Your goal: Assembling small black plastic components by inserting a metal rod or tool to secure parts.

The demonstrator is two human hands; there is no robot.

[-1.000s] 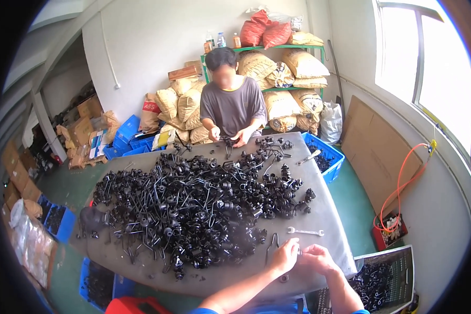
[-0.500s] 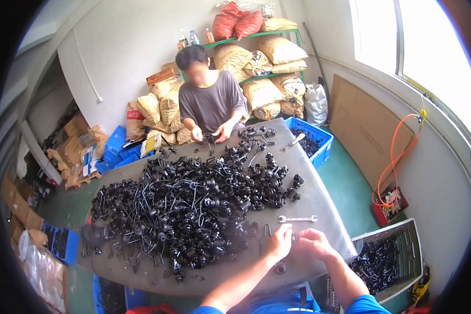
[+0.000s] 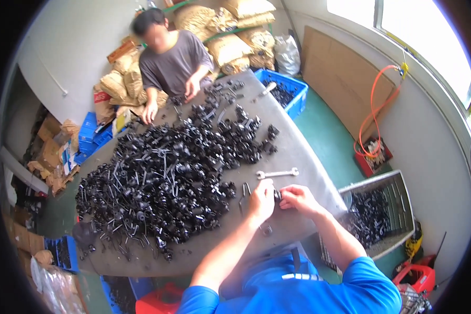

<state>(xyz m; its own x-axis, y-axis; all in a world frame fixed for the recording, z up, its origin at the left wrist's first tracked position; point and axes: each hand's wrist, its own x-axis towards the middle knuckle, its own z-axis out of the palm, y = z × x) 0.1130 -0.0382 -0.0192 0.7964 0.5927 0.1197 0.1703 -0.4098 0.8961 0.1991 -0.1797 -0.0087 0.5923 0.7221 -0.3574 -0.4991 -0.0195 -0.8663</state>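
Note:
My left hand point(image 3: 261, 200) and my right hand point(image 3: 297, 198) meet over the near right part of the grey table point(image 3: 293, 152), both closed on a small black part point(image 3: 277, 195) held between them. A silver wrench point(image 3: 277, 173) lies on the table just beyond my hands. A thin black U-shaped piece point(image 3: 243, 193) rests left of my left hand. A big heap of black metal parts point(image 3: 167, 172) covers the table's middle and left.
A person in a grey shirt point(image 3: 171, 60) works at the far end of the table. A grey crate with black parts point(image 3: 374, 212) stands at my right, a blue crate point(image 3: 288, 91) at the far right, and stacked sacks point(image 3: 235, 36) behind.
The view has tilted and drawn closer to the table. My hands stay together at the near right edge, still working the small black part.

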